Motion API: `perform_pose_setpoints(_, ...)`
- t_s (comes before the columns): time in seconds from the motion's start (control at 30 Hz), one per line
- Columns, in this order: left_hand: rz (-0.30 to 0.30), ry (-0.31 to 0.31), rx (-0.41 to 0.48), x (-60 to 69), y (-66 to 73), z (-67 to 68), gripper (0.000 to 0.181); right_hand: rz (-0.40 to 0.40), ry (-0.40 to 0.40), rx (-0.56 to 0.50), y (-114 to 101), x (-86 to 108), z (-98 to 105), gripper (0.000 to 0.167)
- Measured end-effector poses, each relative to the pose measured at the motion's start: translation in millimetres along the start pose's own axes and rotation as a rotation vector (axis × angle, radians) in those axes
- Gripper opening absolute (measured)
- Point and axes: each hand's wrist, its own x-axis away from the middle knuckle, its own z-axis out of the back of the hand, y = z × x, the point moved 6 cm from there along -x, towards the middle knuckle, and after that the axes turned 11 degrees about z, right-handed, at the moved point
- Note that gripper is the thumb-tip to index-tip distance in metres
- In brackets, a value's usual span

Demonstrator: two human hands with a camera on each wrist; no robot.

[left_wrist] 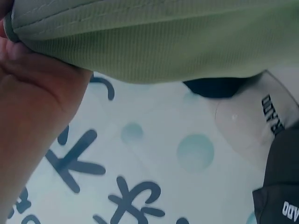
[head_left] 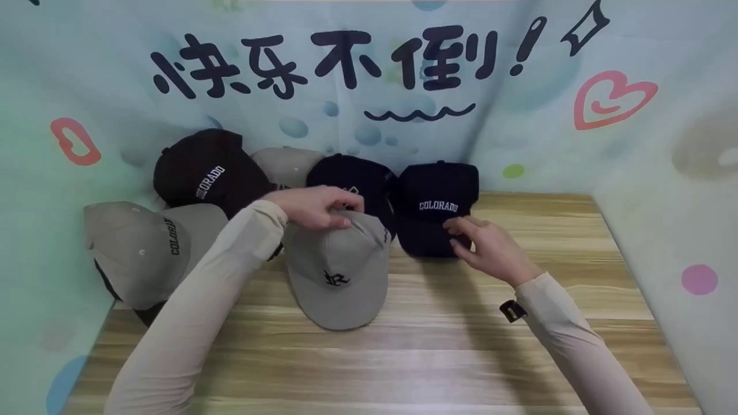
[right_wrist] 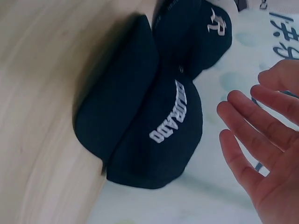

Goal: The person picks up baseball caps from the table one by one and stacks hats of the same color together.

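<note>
In the head view the left hand [head_left: 314, 207] grips the crown of a grey cap [head_left: 340, 276] with a dark letter logo, its brim toward the front. The left wrist view shows that cap's grey-green fabric [left_wrist: 163, 46] close up beside the hand [left_wrist: 42, 98]. My right hand [head_left: 490, 248] hovers at the brim of a dark COLORADO cap [head_left: 438, 190]. In the right wrist view the right hand [right_wrist: 261, 135] has spread, slightly bent fingers and holds nothing; the dark cap [right_wrist: 159, 135] lies apart from it.
A dark cap with a light logo [head_left: 357, 173] stands behind the held cap. Further left are a pale cap [head_left: 285, 164], a brown COLORADO cap [head_left: 202, 167] and a grey COLORADO cap [head_left: 138, 248]. A printed cloth [head_left: 519, 132] hangs behind and beside the wooden tabletop [head_left: 415, 346].
</note>
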Motion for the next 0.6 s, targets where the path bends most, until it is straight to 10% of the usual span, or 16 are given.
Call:
perform_pose_setpoints(0.37,-0.113,-0.087,0.128,-40.6,14.8,-25.4,0.015,0.034,-0.078,0.037,-19,5.6,-18,0.028)
perform_pose_setpoints(0.6,-0.053,-0.182,0.124,-72.4,23.1,-48.2,0.019,0.092,-0.105,0.051,-34,5.3,-22,0.022)
